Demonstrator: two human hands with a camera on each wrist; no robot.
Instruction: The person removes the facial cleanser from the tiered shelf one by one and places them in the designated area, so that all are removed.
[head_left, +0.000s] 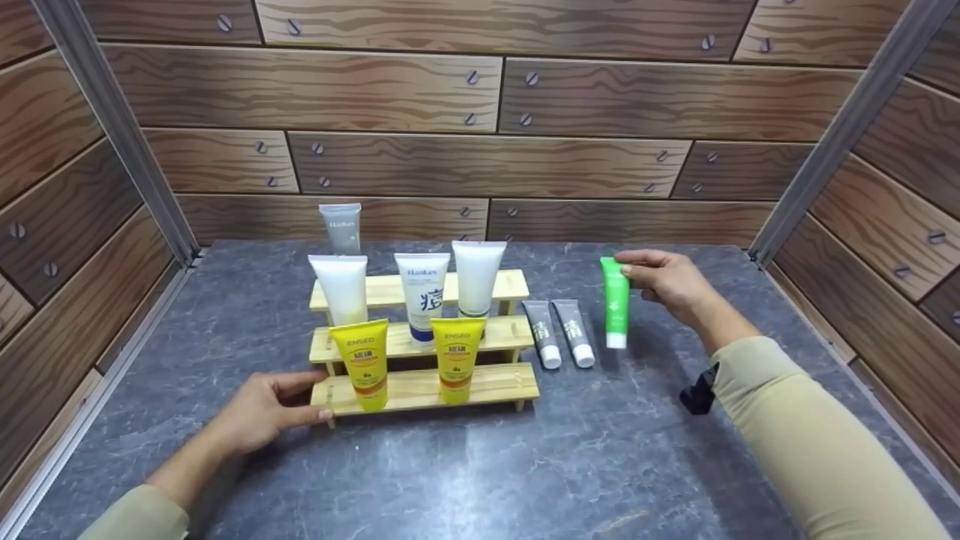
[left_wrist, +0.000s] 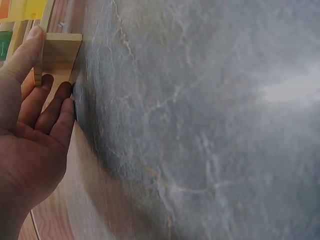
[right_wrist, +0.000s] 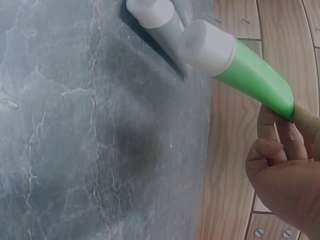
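Note:
My right hand point(head_left: 673, 285) pinches a green tube point(head_left: 616, 304) by its flat end, between thumb and fingers. Its white cap point(right_wrist: 206, 47) points down toward the table, as the right wrist view also shows. My left hand point(head_left: 259, 412) holds the left end of a three-tier wooden display rack point(head_left: 420, 379) at its lowest step. The thumb lies on the step's front edge and the other fingers reach behind and under it. Two yellow tubes point(head_left: 360, 364) stand cap-down on that lowest step. Left of the green tube, two grey tubes point(head_left: 574, 334) lie side by side.
On the middle step stand a white tube with blue lettering point(head_left: 424, 292) and two plain white tubes point(head_left: 478, 274). A grey tube point(head_left: 342, 227) rises behind at the left, its lower part hidden. Wood-patterned walls point(head_left: 390, 90) enclose the grey marbled table point(head_left: 465, 472).

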